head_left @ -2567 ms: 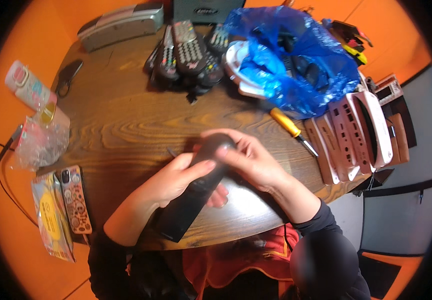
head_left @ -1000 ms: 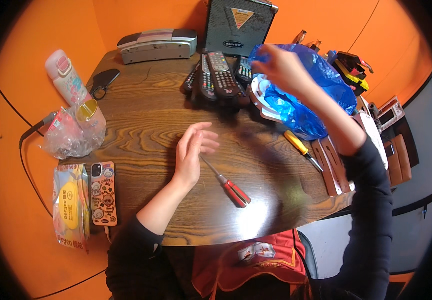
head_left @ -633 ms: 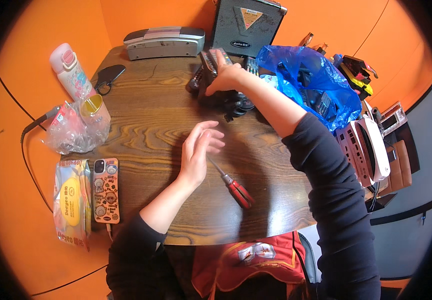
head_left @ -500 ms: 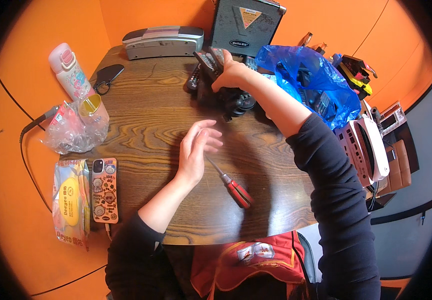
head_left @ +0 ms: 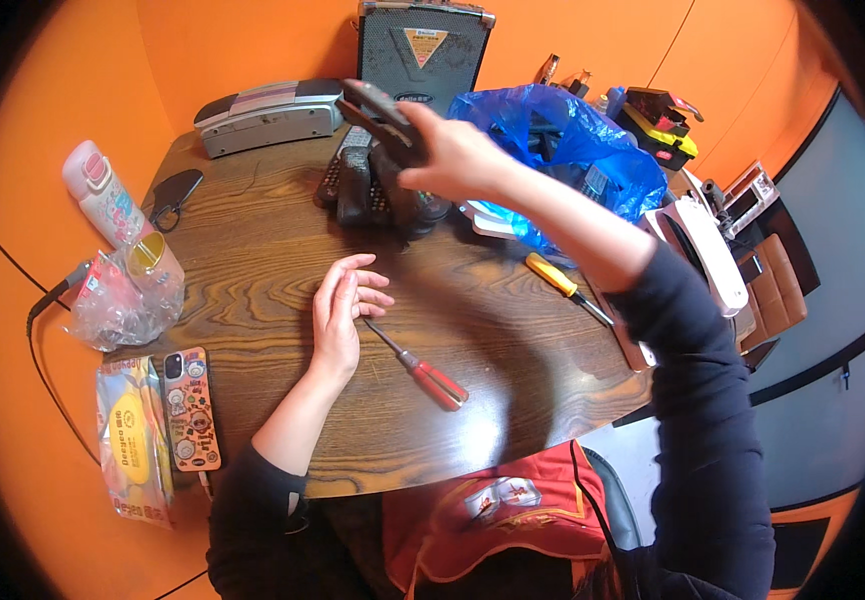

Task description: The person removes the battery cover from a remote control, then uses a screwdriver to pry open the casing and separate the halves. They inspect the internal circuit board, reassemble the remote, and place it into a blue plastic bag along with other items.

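Note:
My right hand (head_left: 458, 158) grips a pair of dark remote controls (head_left: 383, 120), a little blurred, held above a pile of other black remotes (head_left: 356, 190) at the back of the table. Its fingertips are partly hidden behind what it holds. Over the middle of the table hovers my left hand (head_left: 338, 315), fingers spread and holding nothing. Just right of it lies a red-handled screwdriver (head_left: 438, 382), its shaft pointing towards that hand. A yellow-handled screwdriver (head_left: 555, 275) rests below my right forearm.
A blue plastic bag (head_left: 603, 165) with dark devices stands right of the pile. Behind are a grey speaker (head_left: 418, 55) and a silver device (head_left: 268, 120). Along the left edge are a bottle (head_left: 103, 190), a clear plastic bag (head_left: 123, 305), a wipes pack (head_left: 133, 440) and a phone (head_left: 193, 410).
My right hand has raised the two remotes off the pile. My left hand stays open near the red screwdriver. The whole view has shifted, and the yellow screwdriver now shows.

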{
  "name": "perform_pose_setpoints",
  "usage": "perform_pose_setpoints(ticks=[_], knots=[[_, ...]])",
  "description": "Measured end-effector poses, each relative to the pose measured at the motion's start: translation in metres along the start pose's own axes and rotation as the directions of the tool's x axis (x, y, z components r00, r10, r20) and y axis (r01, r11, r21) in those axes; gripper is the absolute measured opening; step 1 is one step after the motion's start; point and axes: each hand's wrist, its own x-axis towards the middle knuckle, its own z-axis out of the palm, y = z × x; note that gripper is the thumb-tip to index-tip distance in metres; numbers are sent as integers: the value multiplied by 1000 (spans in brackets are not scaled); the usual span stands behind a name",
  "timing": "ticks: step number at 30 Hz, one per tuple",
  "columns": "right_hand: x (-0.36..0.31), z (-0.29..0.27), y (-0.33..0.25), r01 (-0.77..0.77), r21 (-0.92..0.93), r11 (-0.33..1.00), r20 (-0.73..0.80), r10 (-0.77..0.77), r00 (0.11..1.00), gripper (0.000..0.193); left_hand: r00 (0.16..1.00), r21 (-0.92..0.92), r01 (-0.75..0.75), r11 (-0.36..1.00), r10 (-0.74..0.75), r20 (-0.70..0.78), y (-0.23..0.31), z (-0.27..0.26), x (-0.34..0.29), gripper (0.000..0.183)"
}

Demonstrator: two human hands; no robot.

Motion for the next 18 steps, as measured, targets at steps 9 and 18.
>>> perform_pose_setpoints(ticks=[9,18], knots=[[-116,-115,64,167,-676,718,257,17,966,92,1000,-14,-8,1000,8,-6,-2,1,0,35],[-57,-85,141,-200,-778,595,169,506,846,71,1000,-9,-16,1000,16,-7,0,1,0,34]])
